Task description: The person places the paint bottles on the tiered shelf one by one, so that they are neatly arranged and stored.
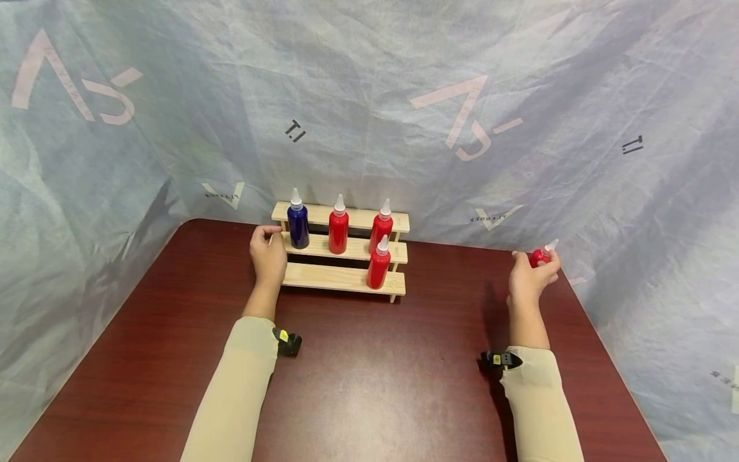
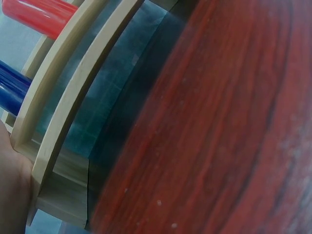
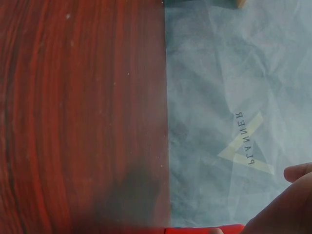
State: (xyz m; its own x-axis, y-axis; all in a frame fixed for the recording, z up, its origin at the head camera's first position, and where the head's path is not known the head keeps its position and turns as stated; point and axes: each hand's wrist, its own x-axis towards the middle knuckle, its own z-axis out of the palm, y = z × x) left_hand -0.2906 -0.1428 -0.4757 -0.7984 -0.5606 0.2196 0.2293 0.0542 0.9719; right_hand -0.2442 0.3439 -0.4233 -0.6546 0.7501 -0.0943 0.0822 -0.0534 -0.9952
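Observation:
My left hand (image 1: pixel 269 260) is at the left end of a three-step wooden rack (image 1: pixel 323 277), its fingers curled against the middle step's end. The left wrist view shows part of that hand (image 2: pixel 14 187) touching the rack's side. A blue squeeze bottle (image 1: pixel 297 226) and two red squeeze bottles, one in the centre (image 1: pixel 338 230) and one at the right (image 1: pixel 381 226), stand on the middle step. Another red bottle (image 1: pixel 378 266) stands on the bottom step's right end. Far to the right, my right hand (image 1: pixel 528 282) grips a red squeeze bottle (image 1: pixel 540 258) with a white nozzle, tilted rightward.
The rack stands near the back edge of a dark red wooden table (image 1: pixel 369 378). Behind and around the table hangs a grey printed cloth (image 1: pixel 358 96). The right hand is by the table's right edge.

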